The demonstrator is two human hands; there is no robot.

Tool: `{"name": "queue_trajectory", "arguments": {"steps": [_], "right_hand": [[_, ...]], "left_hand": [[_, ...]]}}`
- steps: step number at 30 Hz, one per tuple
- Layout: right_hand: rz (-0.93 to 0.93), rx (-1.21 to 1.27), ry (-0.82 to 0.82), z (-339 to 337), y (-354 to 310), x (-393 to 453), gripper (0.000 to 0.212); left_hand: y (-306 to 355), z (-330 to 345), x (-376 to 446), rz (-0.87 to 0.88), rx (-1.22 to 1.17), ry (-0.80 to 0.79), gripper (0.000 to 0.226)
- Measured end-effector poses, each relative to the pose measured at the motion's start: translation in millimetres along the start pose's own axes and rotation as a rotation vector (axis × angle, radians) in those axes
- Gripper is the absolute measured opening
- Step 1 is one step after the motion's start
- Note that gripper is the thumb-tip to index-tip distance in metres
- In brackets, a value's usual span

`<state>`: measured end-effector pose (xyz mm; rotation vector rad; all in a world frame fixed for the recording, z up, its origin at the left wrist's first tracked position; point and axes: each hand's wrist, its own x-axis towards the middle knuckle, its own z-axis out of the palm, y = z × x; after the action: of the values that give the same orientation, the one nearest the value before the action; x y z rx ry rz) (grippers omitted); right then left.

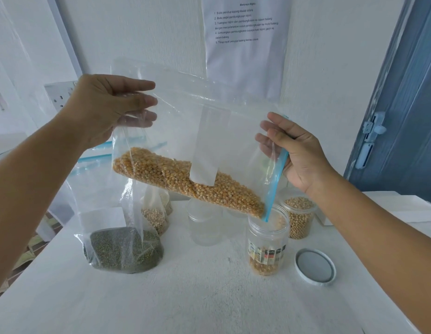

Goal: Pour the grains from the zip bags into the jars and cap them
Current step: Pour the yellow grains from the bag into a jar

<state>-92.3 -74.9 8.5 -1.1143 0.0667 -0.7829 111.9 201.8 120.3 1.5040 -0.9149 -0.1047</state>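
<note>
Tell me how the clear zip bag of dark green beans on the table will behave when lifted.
The clear zip bag of dark green beans is probably floppy: its thin upper film already crumples and leans. It likely feels bottom-heavy, since the beans pool low. The glossy film may be slippery.

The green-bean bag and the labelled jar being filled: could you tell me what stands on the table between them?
In the head view, an empty clear jar stands between the green-bean bag and the labelled jar, slightly farther back.

Soft, even daylight fills the view, with only faint shadows on the white table [209, 297]. Straight lines bow toward the 3 and 9 o'clock edges. Focus is sharp centrally.
</note>
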Motion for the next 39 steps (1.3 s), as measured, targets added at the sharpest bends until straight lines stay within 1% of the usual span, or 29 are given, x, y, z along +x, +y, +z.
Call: {"name": "queue_trajectory", "arguments": {"steps": [10,23,28,39], "right_hand": [[0.009,0.028,0.026,-5.5,5.7,1.6,0.031],[0.009,0.037,0.011,-7.6,4.3,-3.7,0.032],[0.017,0.037,0.028,-10.7,7.1,-5.0,0.030],[0.008,0.035,0.052,-9.8,4.2,-6.1,0.029]], "left_hand": [[3.5,8.9,-3.9,0.080,0.039,0.053,0.026],[15.9,12.3,-1.8,0.094,0.078,0.054,0.026],[15.0,13.4,-1.5,0.089,0.076,0.031,0.021],[16.5,16.4,-0.9,0.084,0.080,0.026,0.023]]}}
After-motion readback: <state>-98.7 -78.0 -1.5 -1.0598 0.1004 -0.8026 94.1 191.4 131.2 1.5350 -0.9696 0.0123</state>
